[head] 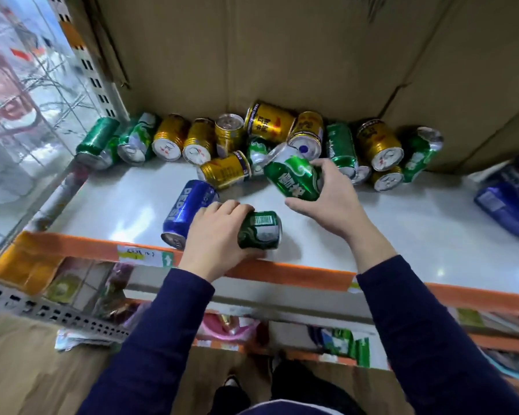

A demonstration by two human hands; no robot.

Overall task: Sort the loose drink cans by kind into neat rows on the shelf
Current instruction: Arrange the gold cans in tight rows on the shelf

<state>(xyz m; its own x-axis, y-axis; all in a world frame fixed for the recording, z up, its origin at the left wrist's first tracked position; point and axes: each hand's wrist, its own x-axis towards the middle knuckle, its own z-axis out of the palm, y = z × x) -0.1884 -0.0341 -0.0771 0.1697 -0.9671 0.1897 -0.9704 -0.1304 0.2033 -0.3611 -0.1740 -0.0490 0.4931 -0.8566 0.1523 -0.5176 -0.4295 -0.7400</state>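
Observation:
My left hand (pixel 213 232) grips a green can (pixel 261 230) near the front edge of the white shelf (pixel 402 229). My right hand (pixel 327 196) holds a second green can (pixel 294 178), tilted, a little above the shelf's middle. A blue Pepsi can (pixel 186 208) lies on its side just left of my left hand. Along the back, several gold cans (pixel 268 121) and green cans (pixel 340 146) lie jumbled in a loose heap against the cardboard.
A cardboard wall (pixel 282 49) backs the shelf. A blue plastic pack (pixel 513 193) lies at the right end. An orange strip (pixel 297 274) lines the front edge, with lower shelves of goods beneath. A slotted upright (pixel 87 64) and wire mesh stand at the left.

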